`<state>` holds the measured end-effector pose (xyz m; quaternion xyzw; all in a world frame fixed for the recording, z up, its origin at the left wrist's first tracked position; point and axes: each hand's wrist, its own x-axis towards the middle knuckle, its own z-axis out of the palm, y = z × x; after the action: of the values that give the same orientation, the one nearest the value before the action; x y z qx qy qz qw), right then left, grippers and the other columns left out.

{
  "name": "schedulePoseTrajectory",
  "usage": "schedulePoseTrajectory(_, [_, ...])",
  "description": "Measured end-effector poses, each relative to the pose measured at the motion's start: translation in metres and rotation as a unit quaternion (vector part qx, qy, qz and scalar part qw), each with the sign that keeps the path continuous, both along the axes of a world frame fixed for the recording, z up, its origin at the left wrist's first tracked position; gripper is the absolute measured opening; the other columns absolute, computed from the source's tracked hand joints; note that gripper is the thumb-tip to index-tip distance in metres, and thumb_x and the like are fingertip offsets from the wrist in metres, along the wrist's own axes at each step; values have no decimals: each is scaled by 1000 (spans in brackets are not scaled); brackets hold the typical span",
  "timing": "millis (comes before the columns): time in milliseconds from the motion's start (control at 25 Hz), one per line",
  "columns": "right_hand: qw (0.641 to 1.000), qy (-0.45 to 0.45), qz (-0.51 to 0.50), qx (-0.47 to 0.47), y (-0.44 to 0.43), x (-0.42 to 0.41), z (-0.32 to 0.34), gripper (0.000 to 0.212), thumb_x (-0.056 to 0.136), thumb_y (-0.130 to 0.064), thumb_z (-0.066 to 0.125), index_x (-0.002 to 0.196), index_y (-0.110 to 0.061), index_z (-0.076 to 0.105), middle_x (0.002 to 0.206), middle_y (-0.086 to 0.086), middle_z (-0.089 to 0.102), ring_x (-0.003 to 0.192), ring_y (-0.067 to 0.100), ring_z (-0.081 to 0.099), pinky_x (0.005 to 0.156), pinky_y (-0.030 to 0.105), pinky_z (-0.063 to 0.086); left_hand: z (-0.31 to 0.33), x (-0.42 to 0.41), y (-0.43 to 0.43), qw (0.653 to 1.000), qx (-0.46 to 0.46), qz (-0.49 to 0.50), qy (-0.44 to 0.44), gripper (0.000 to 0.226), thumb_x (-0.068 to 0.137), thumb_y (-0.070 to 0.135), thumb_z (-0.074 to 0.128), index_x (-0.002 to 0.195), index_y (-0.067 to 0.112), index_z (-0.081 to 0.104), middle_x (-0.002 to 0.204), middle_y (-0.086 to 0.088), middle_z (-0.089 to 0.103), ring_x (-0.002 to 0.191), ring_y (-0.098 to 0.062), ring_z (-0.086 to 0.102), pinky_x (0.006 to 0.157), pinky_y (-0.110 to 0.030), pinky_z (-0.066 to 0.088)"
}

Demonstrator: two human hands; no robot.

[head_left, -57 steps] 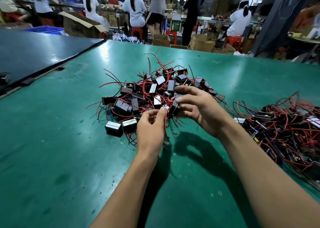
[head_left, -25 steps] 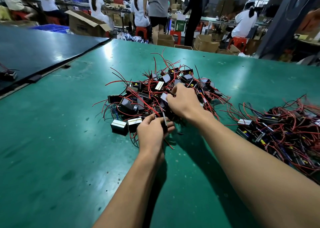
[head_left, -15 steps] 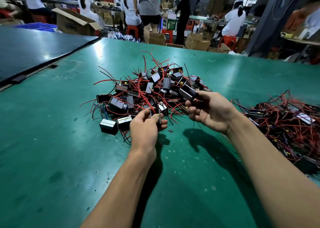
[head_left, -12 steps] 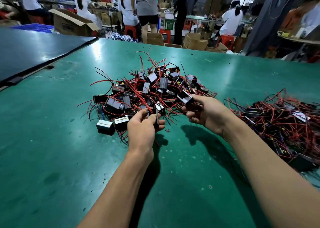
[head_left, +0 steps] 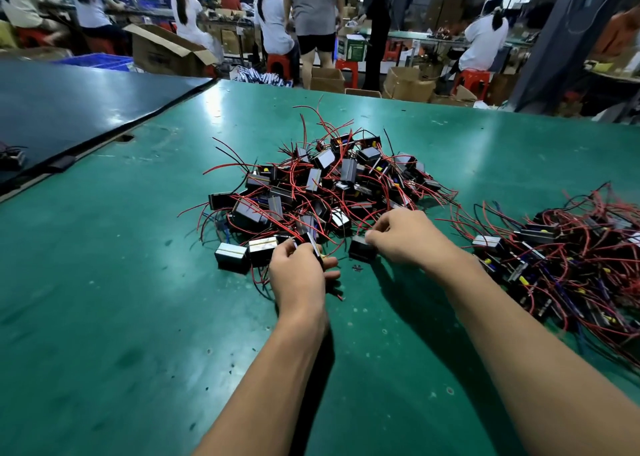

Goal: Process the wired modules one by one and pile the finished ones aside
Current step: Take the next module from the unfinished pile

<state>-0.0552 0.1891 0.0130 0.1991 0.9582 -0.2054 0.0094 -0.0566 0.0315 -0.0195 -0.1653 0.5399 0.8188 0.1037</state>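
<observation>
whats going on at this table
A person at the green table is working through a heap of wired modules. Their right hand pinches one black module at the heap's near edge, while the left hand grips a small dark piece just beside it; what that piece is, I cannot tell. A second tangle of modules lies off to the right.

A factory assembly hall: long green worktable point(head_left: 104, 282), heaps of wired modules point(head_left: 322, 185), cardboard boxes point(head_left: 166, 54), seated workers point(head_left: 485, 36) behind.
</observation>
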Motion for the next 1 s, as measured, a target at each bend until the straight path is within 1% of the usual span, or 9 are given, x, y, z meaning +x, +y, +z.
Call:
schedulePoseTrajectory(80, [998,51,-28,30,-5,-5,7,28,94,-26,57,88,-5,74,85,15,71,80,32,67,68,35,55,1,1,1,1000,-10,2,11,28,93,4,45,120,10,50,65,-10,61,39,-17,54,44,-26,42])
schedulePoseTrajectory(240, [989,134,-54,34,-20,-28,30,22,87,-26,60,84,-9,73,83,12,68,79,31,62,70,30,47,2,6,4,999,-37,-16,33,22,95,7,46,108,24,47,74,-13,64,42,-16,55,54,-33,45])
schedulePoseTrajectory(320, [988,133,-57,55,-26,-47,43,22,88,-33,62,81,-13,68,79,8,63,81,31,60,69,30,42,2,8,6,997,-50,-36,49,22,94,4,46,108,21,51,78,-15,62,47,-18,54,51,-31,44])
schedulePoseTrajectory(440, [990,97,-73,66,-25,-76,49,42,87,-52,67,69,-18,49,76,3,53,83,30,54,71,34,38,2,11,9,991,-79,-82,75,28,91,1,48,113,13,59,77,-12,61,56,-20,58,50,-30,48])
schedulePoseTrajectory(560, [993,82,-70,45,-11,-95,40,48,82,-58,72,84,-11,59,94,8,62,87,29,56,72,32,41,2,12,8,982,-118,-110,99,27,91,5,52,112,19,61,85,-16,65,59,-20,61,54,-31,50])
schedulePoseTrajectory(720, [988,135,-70,-3,6,-100,35,40,80,-43,79,106,-13,73,108,8,72,80,22,57,65,27,44,2,11,8,978,-122,-125,113,29,92,5,53,115,22,58,88,-14,64,60,-19,62,54,-30,50])
schedulePoseTrajectory(840, [987,144,-23,-66,7,-98,32,44,81,-28,82,121,-18,69,123,7,67,91,18,59,70,22,45,1,14,9,974,-130,-133,129,30,91,5,53,117,19,58,81,-11,63,56,-18,60,56,-33,51])
schedulePoseTrajectory(920, [981,164,3,-103,7,-95,31,42,76,-17,85,113,-19,65,113,7,66,89,19,60,65,23,47,1,15,9,971,-138,-133,139,29,90,4,54,115,19,59,77,-10,63,56,-19,60,58,-34,51])
schedulePoseTrajectory(1000, [973,192,7,-128,10,-89,29,41,72,-11,84,103,-18,58,96,2,63,88,20,61,66,23,52,2,14,10,969,-147,-132,146,27,90,4,54,113,18,60,75,-10,63,55,-19,60,57,-33,51])
